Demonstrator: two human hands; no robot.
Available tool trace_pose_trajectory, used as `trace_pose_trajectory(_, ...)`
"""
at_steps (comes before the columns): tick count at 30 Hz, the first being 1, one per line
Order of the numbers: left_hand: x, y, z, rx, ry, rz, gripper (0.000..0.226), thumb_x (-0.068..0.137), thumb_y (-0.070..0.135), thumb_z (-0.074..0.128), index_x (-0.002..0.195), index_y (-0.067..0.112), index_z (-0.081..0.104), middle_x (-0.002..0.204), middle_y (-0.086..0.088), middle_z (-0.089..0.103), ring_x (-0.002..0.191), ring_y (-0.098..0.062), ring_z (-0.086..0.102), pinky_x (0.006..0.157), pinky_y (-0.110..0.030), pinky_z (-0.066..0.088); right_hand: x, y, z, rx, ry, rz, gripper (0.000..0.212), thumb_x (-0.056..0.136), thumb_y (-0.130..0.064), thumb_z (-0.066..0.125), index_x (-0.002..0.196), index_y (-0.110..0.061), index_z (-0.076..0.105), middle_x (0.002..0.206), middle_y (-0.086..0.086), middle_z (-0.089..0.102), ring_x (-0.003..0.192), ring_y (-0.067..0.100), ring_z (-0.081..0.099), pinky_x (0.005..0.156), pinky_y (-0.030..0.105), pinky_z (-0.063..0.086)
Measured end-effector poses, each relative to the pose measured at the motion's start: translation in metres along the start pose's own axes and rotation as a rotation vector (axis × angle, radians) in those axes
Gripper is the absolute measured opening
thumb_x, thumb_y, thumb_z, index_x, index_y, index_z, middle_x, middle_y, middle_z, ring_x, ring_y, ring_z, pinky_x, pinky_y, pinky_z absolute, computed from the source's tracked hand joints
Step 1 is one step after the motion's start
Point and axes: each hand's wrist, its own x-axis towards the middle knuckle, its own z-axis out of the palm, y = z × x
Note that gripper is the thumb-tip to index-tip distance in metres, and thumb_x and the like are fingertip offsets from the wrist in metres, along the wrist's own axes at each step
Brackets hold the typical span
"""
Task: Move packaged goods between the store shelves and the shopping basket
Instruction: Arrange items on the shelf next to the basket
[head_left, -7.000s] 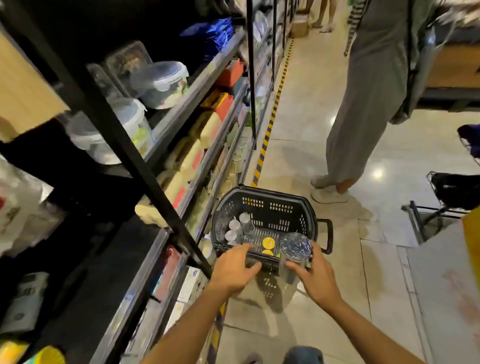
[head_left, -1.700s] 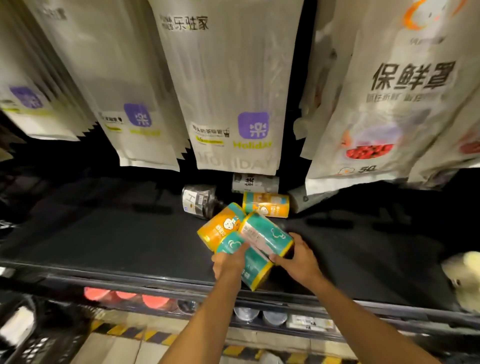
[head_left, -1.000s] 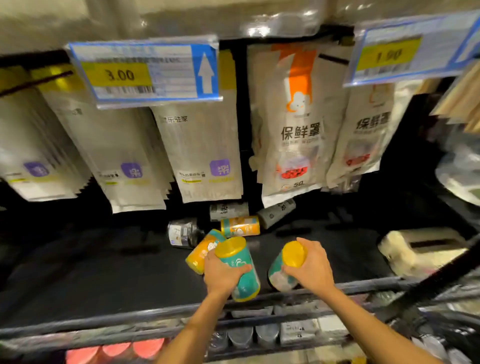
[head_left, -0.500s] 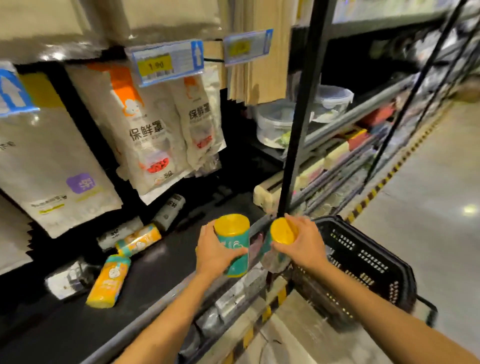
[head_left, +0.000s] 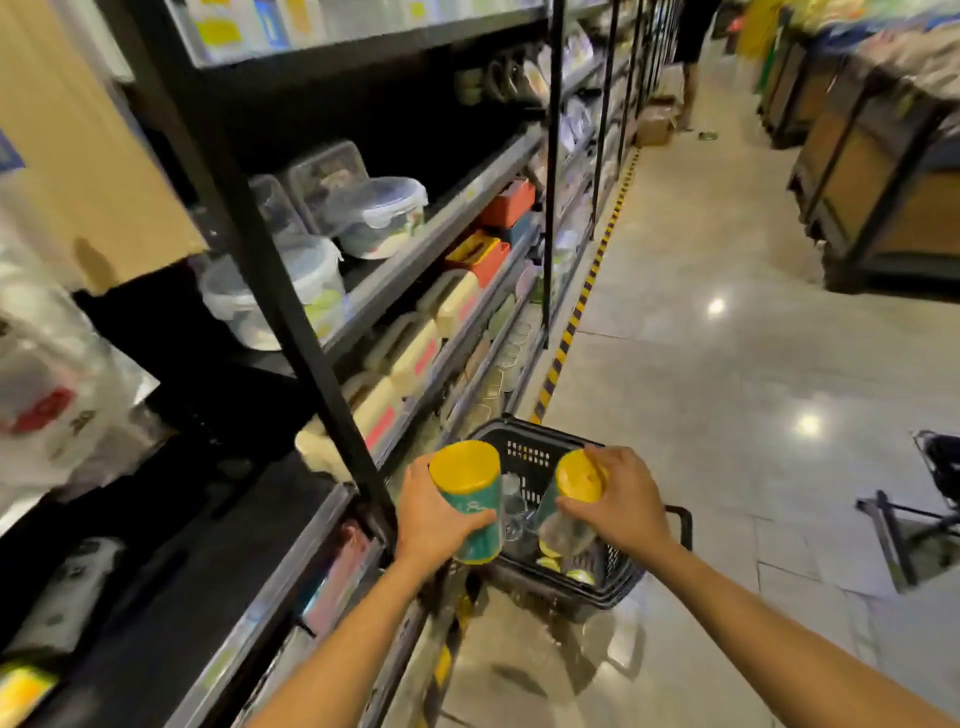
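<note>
Canisters fill both hands at the lower middle of the frame, right above a black shopping basket that stands on the floor beside the shelves. The left hand has its fingers and thumb wrapped round a teal canister. This one's long axis is close to upright, with its yellow lid up toward the camera and its base down over the basket's near left edge. The right hand grips a second canister from the right, fingers closed about its lid end. Its yellow lid faces up and a little left, and the body slants down into the basket's mouth. The two canisters sit side by side, apart. Inside the basket lie clear glassy pieces and a few yellow-topped items, partly hidden by the hands.

A black shelf post runs diagonally from the upper left down to just left of the left hand. Clear lidded tubs sit on a shelf behind it, with pale boxed goods one level below. A yellow-and-black stripe edges the aisle. A person's legs show far up the aisle at the top of the frame.
</note>
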Motion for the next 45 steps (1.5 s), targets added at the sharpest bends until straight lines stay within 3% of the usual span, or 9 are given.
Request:
trace_pose_trajectory(7,0.048,0.032,0.089,0.043,-0.119,-0.002,0.086,0.048,0.030,0.094,0.116,0.014,0.044,0.116,-0.006,0.052,0.109,-0.023,0.051,0.090,-0.035,0.044,0.052,0.074,-0.026,-0.044,0.017,0.119,0.080,0.067,-0.046,0.078,0.136,-0.019,0.048,0.130,0.005,0.049,0.121,0.024,0.045,0.091,0.032,0.041)
trace_pose_trajectory(15,0.118,0.026,0.157,0.086,-0.267,-0.034,0.085,0.044,0.035,0.094,0.114,0.025,0.047,0.112,0.003,0.058,0.106,-0.019,0.056,0.089,-0.041,0.050,0.099,0.121,-0.004,-0.061,-0.025,0.300,0.082,0.069,-0.046,0.076,0.139,-0.020,0.043,0.134,0.003,0.045,0.124,0.022,0.043,0.093,0.032,0.041)
trace_pose_trajectory(19,0.167,0.008,0.194,0.148,-0.372,-0.020,0.088,0.047,0.038,0.093,0.122,0.025,0.048,0.116,0.005,0.060,0.107,-0.016,0.055,0.085,-0.028,0.046,0.129,0.142,0.028,-0.047,0.007,0.417,0.084,0.068,-0.043,0.078,0.140,-0.017,0.042,0.136,0.003,0.045,0.125,0.021,0.042,0.092,0.030,0.040)
trace_pose_trajectory(27,0.265,-0.082,0.309,0.182,-0.653,0.046,0.084,0.054,0.020,0.092,0.124,0.012,0.046,0.119,-0.003,0.050,0.113,-0.021,0.048,0.079,-0.011,0.028,0.191,0.222,0.142,-0.050,0.092,0.662,0.086,0.061,-0.051,0.082,0.132,-0.013,0.051,0.129,0.007,0.051,0.121,0.026,0.046,0.092,0.039,0.046)
trace_pose_trajectory(30,0.284,-0.125,0.359,0.225,-0.723,0.060,0.088,0.054,0.021,0.092,0.128,0.011,0.045,0.123,-0.004,0.049,0.115,-0.020,0.045,0.080,-0.009,0.024,0.200,0.260,0.191,-0.027,0.143,0.701,0.082,0.060,-0.041,0.086,0.129,-0.010,0.053,0.125,0.009,0.053,0.116,0.027,0.048,0.090,0.038,0.046)
trace_pose_trajectory(34,0.295,-0.178,0.419,0.271,-0.810,0.123,0.088,0.055,0.029,0.090,0.131,0.019,0.046,0.127,-0.003,0.052,0.116,-0.022,0.050,0.088,-0.020,0.035,0.201,0.303,0.244,-0.017,0.104,0.696,0.080,0.064,-0.027,0.084,0.134,-0.009,0.048,0.129,0.009,0.050,0.119,0.026,0.045,0.090,0.025,0.035)
trace_pose_trajectory(38,0.294,-0.220,0.467,0.302,-0.866,0.197,0.084,0.060,0.026,0.088,0.132,0.012,0.048,0.128,-0.009,0.054,0.116,-0.029,0.051,0.088,-0.029,0.038,0.198,0.336,0.289,0.011,0.047,0.684,0.080,0.070,-0.024,0.081,0.139,-0.012,0.042,0.136,0.006,0.044,0.126,0.022,0.039,0.092,0.024,0.030)
trace_pose_trajectory(42,0.290,-0.262,0.508,0.344,-0.929,0.220,0.086,0.055,0.027,0.089,0.131,0.015,0.049,0.127,-0.006,0.055,0.115,-0.025,0.054,0.087,-0.027,0.041,0.192,0.366,0.334,0.007,0.034,0.729,0.083,0.065,-0.018,0.083,0.137,-0.006,0.044,0.135,0.012,0.047,0.123,0.028,0.044,0.097,0.035,0.040)
trace_pose_trajectory(45,0.286,-0.288,0.534,0.347,-0.953,0.225,0.089,0.056,0.023,0.089,0.133,0.012,0.045,0.129,-0.008,0.052,0.117,-0.024,0.050,0.087,-0.020,0.034,0.183,0.385,0.365,0.050,0.101,0.732,0.069,0.066,-0.017,0.080,0.127,-0.002,0.051,0.121,0.015,0.056,0.111,0.029,0.050,0.092,0.028,0.037)
